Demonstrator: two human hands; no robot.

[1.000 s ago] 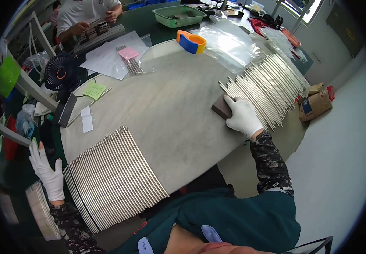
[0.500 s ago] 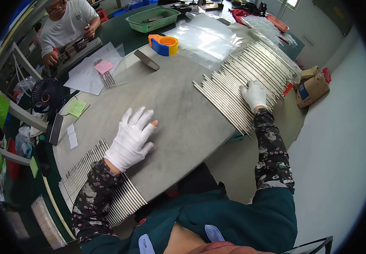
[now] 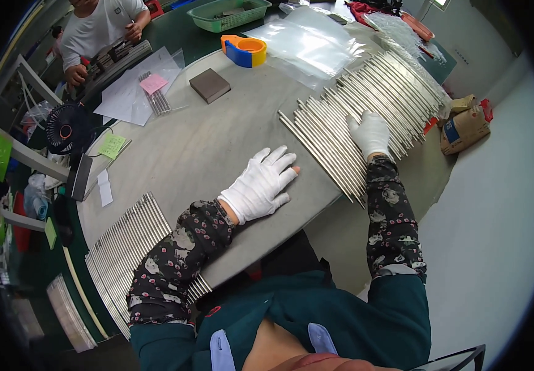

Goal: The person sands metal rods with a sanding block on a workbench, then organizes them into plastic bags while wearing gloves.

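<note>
While the person's gloved right hand [image 3: 372,133] lies on a broad layer of slim, shiny silver metal rods [image 3: 397,86] at the table's right side, its thumb stands a little away from the other fingers, which bend down together; whether they clamp any rod I cannot tell. The rods lie side by side at a slant, their ends uneven.

The left hand [image 3: 258,187], in a matching white fabric glove with one bare fingertip, is palm down with its fingers spread apart, holding nothing visible. It is over the bare grey tabletop [image 3: 155,157], near the rods' left edge; contact with the surface is unclear. Its dark floral sleeve [image 3: 183,263] crosses above a second, more even row of silver metal rods [image 3: 124,244] at the lower left.

Farther back sit a dark brown rectangular block [image 3: 209,85], an orange-and-blue plastic tape dispenser [image 3: 243,52] and flat clear plastic bags [image 3: 307,43]. Beyond the table's far left, a co-worker in a white T-shirt [image 3: 103,28] handles small dark pieces.
</note>
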